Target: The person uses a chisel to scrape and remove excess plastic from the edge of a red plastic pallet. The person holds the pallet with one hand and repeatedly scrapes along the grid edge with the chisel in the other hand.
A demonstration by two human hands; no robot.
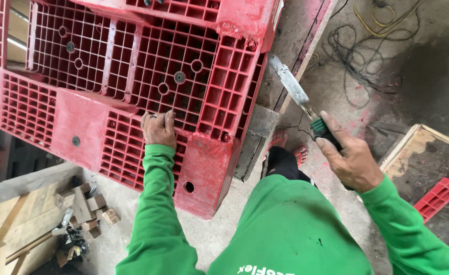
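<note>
A large red plastic pallet (pixel 82 117) with a grid of ribs stands tilted on its edge in front of me. My left hand (pixel 159 129) rests on its ribbed face near the lower right corner, fingers hooked over a rib. My right hand (pixel 349 159) is closed around the dark green handle of a tool with a long grey metal blade (pixel 291 84), which points up and to the left, close to the pallet's right edge. Both arms wear green sleeves.
Tangled cables (pixel 367 56) lie on the concrete floor at the upper right. A wooden tray with a red plastic piece (pixel 437 197) sits at the right. Wood offcuts and scrap (pixel 89 209) lie at the lower left beside a plank. My sandalled foot (pixel 285 142) is below the pallet.
</note>
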